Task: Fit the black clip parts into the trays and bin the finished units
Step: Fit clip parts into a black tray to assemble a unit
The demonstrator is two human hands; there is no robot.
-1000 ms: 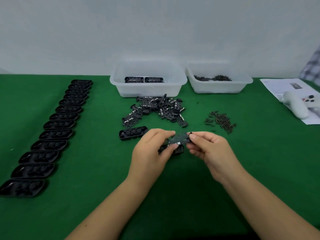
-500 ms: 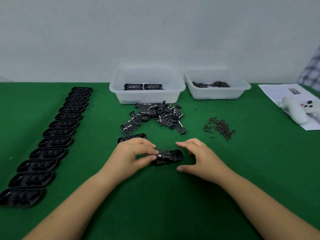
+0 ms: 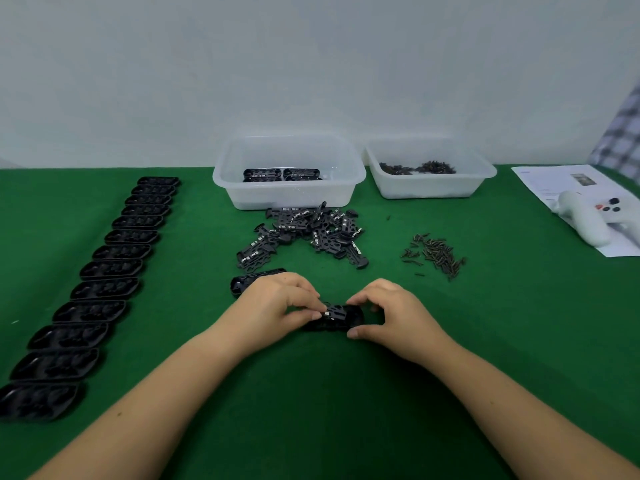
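Hands: we pinch the tray in work (image 3: pixel 334 317) on the green cloth (image 3: pixel 311 410); left hand (image 3: pixel 277 306) fingers are curled on its left end, right hand (image 3: pixel 391 313) thumb and forefinger clamp its right end
Clip part: it sits on top of this tray, seemingly not yet fully pressed in
Done: a few finished units (image 3: pixel 282 174) lie in the left bin (image 3: pixel 289 192)
Left: a long row of empty trays (image 3: pixel 100 289), one more tray (image 3: pixel 247 280) behind the left hand, and the clip pile (image 3: pixel 308 233); we judge most work remains
Materials: trays are glossy black plastic, oblong; bins are translucent; cloth looks felt-like
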